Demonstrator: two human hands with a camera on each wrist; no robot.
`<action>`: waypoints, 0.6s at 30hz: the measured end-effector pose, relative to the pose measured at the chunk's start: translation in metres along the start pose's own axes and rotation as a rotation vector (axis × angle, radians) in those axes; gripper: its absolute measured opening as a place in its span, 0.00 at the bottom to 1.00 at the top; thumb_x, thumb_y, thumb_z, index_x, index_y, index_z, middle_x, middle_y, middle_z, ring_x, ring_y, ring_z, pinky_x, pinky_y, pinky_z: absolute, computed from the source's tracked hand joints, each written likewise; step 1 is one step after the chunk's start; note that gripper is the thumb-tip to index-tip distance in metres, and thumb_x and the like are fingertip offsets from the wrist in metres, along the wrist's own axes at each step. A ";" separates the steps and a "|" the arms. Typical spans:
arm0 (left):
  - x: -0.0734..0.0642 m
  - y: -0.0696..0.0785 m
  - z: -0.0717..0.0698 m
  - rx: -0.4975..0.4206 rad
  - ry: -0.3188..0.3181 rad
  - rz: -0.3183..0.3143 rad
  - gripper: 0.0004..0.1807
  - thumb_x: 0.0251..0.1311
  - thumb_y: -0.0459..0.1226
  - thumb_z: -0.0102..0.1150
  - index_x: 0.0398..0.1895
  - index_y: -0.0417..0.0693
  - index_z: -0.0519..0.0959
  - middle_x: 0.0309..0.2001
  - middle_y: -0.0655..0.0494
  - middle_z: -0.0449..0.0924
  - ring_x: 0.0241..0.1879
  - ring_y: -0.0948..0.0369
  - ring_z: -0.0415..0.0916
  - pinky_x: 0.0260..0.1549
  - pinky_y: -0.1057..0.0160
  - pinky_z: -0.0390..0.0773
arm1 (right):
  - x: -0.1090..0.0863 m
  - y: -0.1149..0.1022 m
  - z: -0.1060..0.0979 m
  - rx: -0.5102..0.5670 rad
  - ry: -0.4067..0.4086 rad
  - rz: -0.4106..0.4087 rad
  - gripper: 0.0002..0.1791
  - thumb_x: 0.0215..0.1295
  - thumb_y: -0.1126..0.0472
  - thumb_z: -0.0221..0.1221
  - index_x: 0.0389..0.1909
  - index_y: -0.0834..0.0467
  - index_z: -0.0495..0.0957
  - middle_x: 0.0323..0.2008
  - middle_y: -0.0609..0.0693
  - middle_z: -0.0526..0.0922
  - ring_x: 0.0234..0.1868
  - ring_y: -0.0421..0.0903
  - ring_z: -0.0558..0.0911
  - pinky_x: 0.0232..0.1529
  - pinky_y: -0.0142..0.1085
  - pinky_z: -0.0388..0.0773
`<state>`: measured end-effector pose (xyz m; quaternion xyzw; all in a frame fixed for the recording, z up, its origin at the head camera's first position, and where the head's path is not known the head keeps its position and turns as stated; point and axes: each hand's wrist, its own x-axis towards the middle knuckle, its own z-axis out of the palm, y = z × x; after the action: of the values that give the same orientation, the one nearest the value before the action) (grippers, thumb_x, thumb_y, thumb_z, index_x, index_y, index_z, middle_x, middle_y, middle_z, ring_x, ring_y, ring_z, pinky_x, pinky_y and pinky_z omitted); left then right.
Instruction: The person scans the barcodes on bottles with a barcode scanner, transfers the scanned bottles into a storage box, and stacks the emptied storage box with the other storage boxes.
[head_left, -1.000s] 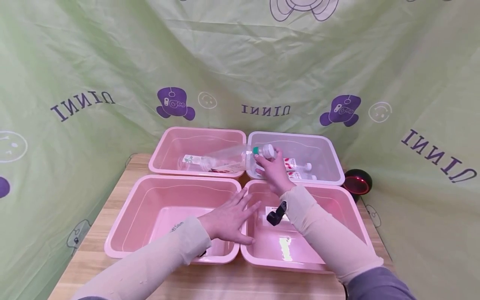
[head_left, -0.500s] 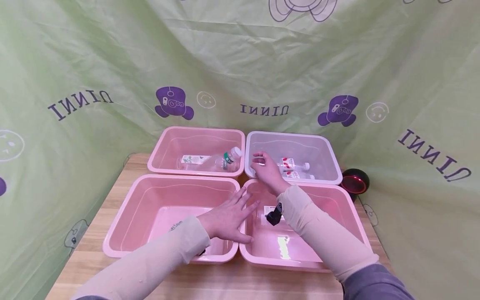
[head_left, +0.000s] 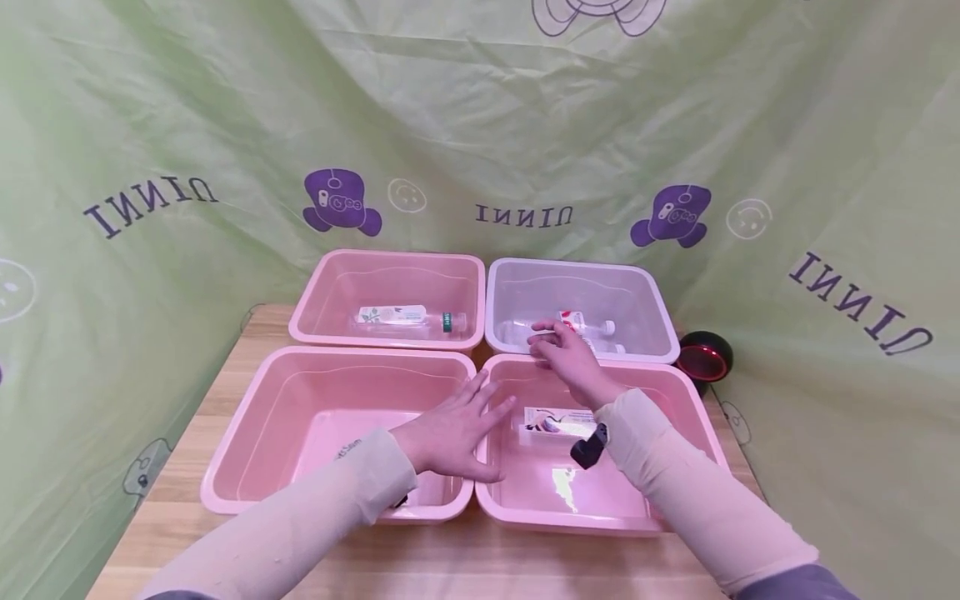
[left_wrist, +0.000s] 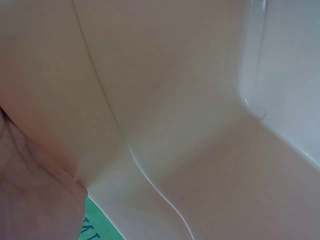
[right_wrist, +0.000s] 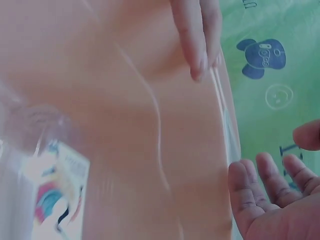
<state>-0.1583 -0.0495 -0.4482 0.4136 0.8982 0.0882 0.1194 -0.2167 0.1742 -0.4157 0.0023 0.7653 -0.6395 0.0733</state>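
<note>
My left hand [head_left: 450, 433] lies with fingers spread over the adjoining rims of the two front basins. My right hand [head_left: 572, 358], fingers loosely bent and holding nothing, hovers over the back rim of the front right pink basin [head_left: 592, 527]. Below it in that basin lies a clear plastic bottle [head_left: 558, 422] with a colourful printed label, partly behind my wrist. In the right wrist view the same bottle's label [right_wrist: 60, 195] shows at lower left. A clear bottle [head_left: 453, 322] with a green neck band lies flat in the back left pink basin [head_left: 386, 342].
Clear bottles with red-and-white labels [head_left: 573, 320] lie in the lilac basin [head_left: 652, 292] at back right. The front left pink basin [head_left: 258, 367] stands beside my left arm. A round black device [head_left: 705, 357] sits right of the basins. A green curtain [head_left: 442, 125] hangs behind.
My right hand lets go of a large clear bottle, which drops into the back left basin and settles flat. The hand then draws back toward the front right basin. My left hand stays put.
</note>
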 end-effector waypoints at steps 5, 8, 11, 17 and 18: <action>0.001 0.001 0.000 -0.014 0.004 0.003 0.57 0.58 0.67 0.60 0.83 0.48 0.54 0.82 0.38 0.45 0.81 0.42 0.27 0.77 0.44 0.37 | -0.012 0.010 -0.024 0.054 -0.014 0.016 0.20 0.75 0.70 0.53 0.64 0.71 0.68 0.52 0.64 0.82 0.45 0.44 0.83 0.51 0.40 0.83; 0.000 0.001 0.000 -0.013 0.004 0.003 0.57 0.59 0.68 0.60 0.83 0.48 0.54 0.82 0.39 0.44 0.81 0.42 0.27 0.77 0.44 0.37 | -0.022 0.015 -0.038 0.070 -0.036 0.046 0.19 0.76 0.68 0.54 0.63 0.71 0.68 0.46 0.56 0.84 0.44 0.42 0.83 0.49 0.38 0.83; 0.000 0.002 0.001 -0.011 0.000 -0.002 0.57 0.59 0.67 0.60 0.84 0.49 0.53 0.82 0.40 0.43 0.81 0.43 0.26 0.77 0.44 0.37 | -0.033 0.021 -0.050 0.074 -0.058 0.085 0.18 0.77 0.66 0.54 0.61 0.71 0.68 0.43 0.49 0.84 0.44 0.40 0.82 0.49 0.36 0.82; 0.000 0.001 0.000 -0.012 0.003 0.005 0.57 0.59 0.67 0.59 0.84 0.49 0.52 0.83 0.40 0.42 0.81 0.42 0.25 0.77 0.44 0.36 | -0.050 0.035 -0.075 -0.010 -0.132 0.137 0.19 0.78 0.66 0.52 0.61 0.74 0.66 0.49 0.55 0.80 0.47 0.41 0.81 0.53 0.36 0.81; 0.000 0.001 0.000 -0.016 0.007 0.009 0.57 0.59 0.67 0.60 0.84 0.48 0.52 0.83 0.39 0.42 0.81 0.42 0.25 0.77 0.43 0.36 | -0.052 0.037 -0.079 -0.033 -0.139 0.149 0.19 0.78 0.66 0.52 0.61 0.75 0.67 0.49 0.56 0.80 0.46 0.42 0.80 0.53 0.37 0.81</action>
<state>-0.1578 -0.0493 -0.4475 0.4165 0.8960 0.0974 0.1194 -0.1705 0.2630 -0.4325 0.0136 0.7665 -0.6182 0.1736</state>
